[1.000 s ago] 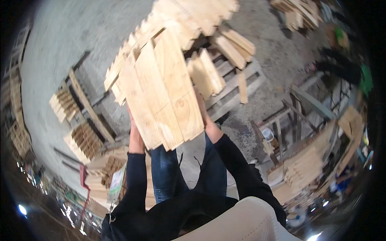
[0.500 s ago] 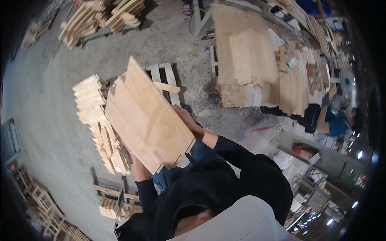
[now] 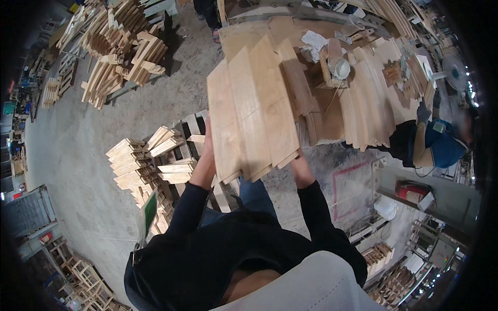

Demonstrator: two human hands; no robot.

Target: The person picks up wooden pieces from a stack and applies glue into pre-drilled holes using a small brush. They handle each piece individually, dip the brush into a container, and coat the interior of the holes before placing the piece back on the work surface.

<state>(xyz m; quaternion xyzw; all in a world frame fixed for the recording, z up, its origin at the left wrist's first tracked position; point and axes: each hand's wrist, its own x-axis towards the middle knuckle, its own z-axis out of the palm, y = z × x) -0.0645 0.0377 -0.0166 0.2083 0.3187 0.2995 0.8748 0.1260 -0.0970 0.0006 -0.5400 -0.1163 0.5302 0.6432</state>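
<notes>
A bundle of pale wooden boards (image 3: pixel 251 111) with slanted ends is held up in front of me, its boards side by side and layered. My left hand (image 3: pixel 207 155) grips the bundle's left edge, the fingers mostly hidden by the wood. At the lower right corner my right hand (image 3: pixel 301 165) holds it, with its fingers out of sight underneath. The far end of the bundle overlaps the near edge of a worktable (image 3: pixel 233 39). Behind it to the right lie more long boards (image 3: pixel 365 98) on that table.
A slatted pallet (image 3: pixel 193 127) with stacked boards (image 3: pixel 129 163) stands on the floor to the left. Farther off is a large wood pile (image 3: pixel 124 46). On the table sit a white round container (image 3: pixel 340 68) and crumpled paper (image 3: pixel 314 44). A co-worker (image 3: pixel 441 147) is at the right.
The bundle has swung right, away from the floor stacks and over to the table's near edge. Both hands moved with it, and my body has turned to the right.
</notes>
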